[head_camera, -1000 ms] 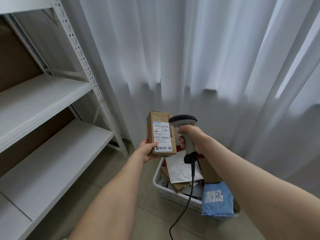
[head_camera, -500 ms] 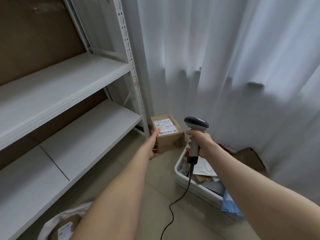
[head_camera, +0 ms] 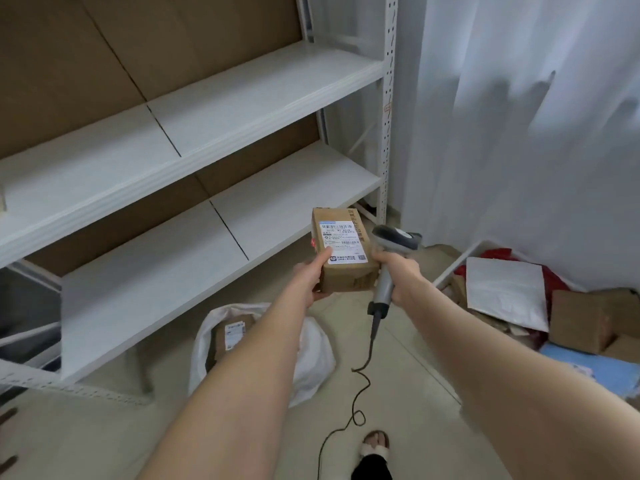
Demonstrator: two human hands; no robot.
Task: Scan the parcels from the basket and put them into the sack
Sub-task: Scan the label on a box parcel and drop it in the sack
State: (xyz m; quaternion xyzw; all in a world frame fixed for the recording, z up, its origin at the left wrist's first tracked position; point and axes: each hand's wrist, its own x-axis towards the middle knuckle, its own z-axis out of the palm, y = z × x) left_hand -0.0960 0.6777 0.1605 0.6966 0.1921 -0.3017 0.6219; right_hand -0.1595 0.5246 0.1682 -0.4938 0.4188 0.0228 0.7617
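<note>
My left hand (head_camera: 313,271) grips a small brown cardboard parcel (head_camera: 343,251) from below, its white label facing up. Right beside it, my right hand (head_camera: 398,271) holds a grey handheld scanner (head_camera: 391,244) by the handle, its head next to the parcel's right edge. A red spot shows on the parcel's left edge. Below my left forearm, a white sack (head_camera: 311,355) lies open on the floor with a labelled box (head_camera: 228,336) inside. The white basket (head_camera: 453,268) at the right holds a white mailer (head_camera: 505,292), brown boxes (head_camera: 581,320) and a blue bag (head_camera: 595,368).
A white metal shelf rack (head_camera: 214,109) with bare shelves fills the left and centre. White curtains (head_camera: 519,116) hang at the right. The scanner's black cable (head_camera: 360,375) trails over the tiled floor to near my sandalled foot (head_camera: 374,445).
My view has swung left and down, bringing the sack into sight. Both hands moved left away from the basket, and the parcel now lies flat with its label up.
</note>
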